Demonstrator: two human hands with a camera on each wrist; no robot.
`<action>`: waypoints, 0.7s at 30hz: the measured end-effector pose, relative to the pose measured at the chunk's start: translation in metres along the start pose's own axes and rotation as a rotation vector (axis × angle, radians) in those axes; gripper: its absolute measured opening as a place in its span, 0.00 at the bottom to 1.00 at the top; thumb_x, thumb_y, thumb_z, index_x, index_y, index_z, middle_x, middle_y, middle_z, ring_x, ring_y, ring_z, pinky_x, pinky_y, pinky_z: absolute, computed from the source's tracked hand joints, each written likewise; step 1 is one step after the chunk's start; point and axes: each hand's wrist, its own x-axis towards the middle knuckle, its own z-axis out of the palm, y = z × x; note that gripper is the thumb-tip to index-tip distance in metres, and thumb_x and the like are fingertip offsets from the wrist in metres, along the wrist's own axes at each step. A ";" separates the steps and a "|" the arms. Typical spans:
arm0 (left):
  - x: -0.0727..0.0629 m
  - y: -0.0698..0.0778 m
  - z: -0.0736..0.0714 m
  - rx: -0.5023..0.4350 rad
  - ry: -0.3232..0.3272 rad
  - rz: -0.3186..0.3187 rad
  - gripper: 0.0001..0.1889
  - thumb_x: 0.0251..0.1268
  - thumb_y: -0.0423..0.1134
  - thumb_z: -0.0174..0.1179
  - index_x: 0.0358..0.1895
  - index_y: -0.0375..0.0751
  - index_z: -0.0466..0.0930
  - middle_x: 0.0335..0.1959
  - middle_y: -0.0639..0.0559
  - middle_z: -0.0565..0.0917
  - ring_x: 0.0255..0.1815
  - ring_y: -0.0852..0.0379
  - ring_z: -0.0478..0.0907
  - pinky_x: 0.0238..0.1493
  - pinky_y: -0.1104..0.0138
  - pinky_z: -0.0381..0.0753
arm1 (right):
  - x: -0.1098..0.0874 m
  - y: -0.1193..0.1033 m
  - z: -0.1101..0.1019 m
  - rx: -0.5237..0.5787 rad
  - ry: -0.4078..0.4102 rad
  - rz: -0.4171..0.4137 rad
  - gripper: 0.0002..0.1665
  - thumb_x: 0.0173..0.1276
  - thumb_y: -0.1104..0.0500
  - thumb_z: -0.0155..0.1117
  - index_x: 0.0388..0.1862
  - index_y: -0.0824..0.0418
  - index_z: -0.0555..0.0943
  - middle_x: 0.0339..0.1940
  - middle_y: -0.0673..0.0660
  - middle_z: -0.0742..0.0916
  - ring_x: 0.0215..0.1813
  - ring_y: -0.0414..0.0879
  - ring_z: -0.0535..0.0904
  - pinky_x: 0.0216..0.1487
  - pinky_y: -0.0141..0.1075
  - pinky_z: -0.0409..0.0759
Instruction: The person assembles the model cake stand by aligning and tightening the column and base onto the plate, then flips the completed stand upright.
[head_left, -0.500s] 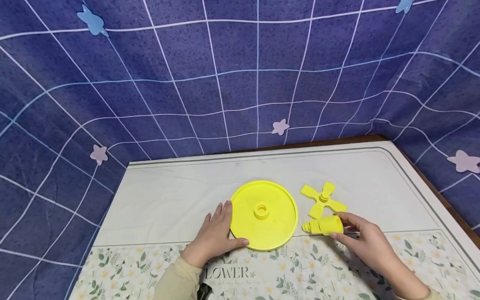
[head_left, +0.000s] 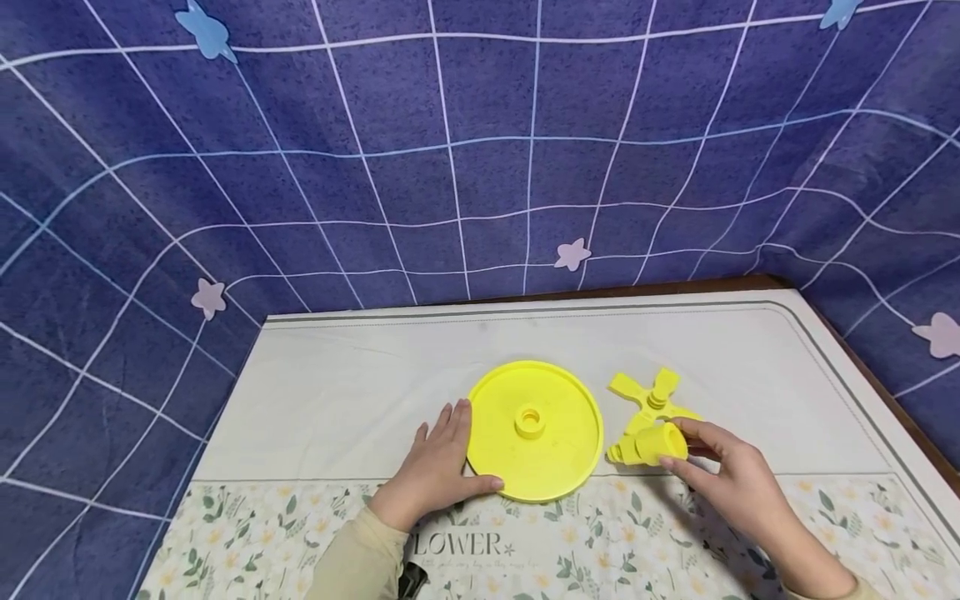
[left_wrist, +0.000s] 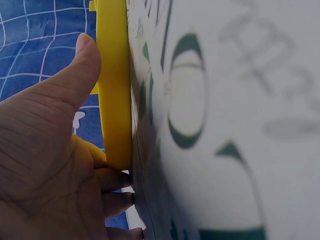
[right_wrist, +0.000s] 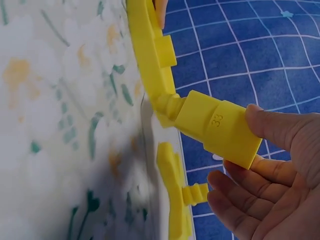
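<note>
Head view: right of the yellow disc (head_left: 543, 458), the right hand (head_left: 726, 468) pinches the peg (head_left: 649, 446), narrow tip toward the disc, whose left rim the spread left hand (head_left: 437, 468) touches.

The tray (head_left: 534, 467) lies on the surface (head_left: 375, 375), the left hand (head_left: 437, 467) against its left edge. The cross piece (head_left: 656, 402) lies to the tray's right. The stepped piece (head_left: 651, 447), in the right hand (head_left: 731, 475), is right of the tray, before the cross piece. The fabric (head_left: 487, 187) is behind the surface.
</note>
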 end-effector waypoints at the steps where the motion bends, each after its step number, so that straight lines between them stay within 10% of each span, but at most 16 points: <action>1: 0.000 0.000 0.000 -0.003 -0.001 0.001 0.63 0.53 0.70 0.62 0.77 0.30 0.40 0.78 0.37 0.45 0.78 0.40 0.39 0.71 0.39 0.43 | 0.001 -0.002 0.000 0.000 0.004 -0.006 0.28 0.62 0.55 0.72 0.59 0.64 0.79 0.54 0.60 0.84 0.46 0.41 0.82 0.46 0.39 0.82; 7: 0.000 -0.001 0.001 -0.021 -0.002 -0.002 0.63 0.52 0.70 0.63 0.77 0.30 0.39 0.78 0.37 0.44 0.78 0.40 0.39 0.71 0.38 0.42 | 0.009 -0.013 0.002 0.020 0.000 -0.027 0.28 0.63 0.54 0.71 0.59 0.64 0.79 0.52 0.58 0.86 0.47 0.40 0.82 0.48 0.44 0.82; 21: 0.000 -0.001 0.001 -0.030 -0.008 -0.010 0.64 0.52 0.69 0.64 0.77 0.30 0.38 0.79 0.38 0.44 0.78 0.40 0.38 0.71 0.38 0.40 | 0.029 -0.028 0.012 0.110 0.022 -0.159 0.27 0.60 0.62 0.73 0.59 0.66 0.79 0.51 0.59 0.86 0.47 0.34 0.80 0.47 0.20 0.76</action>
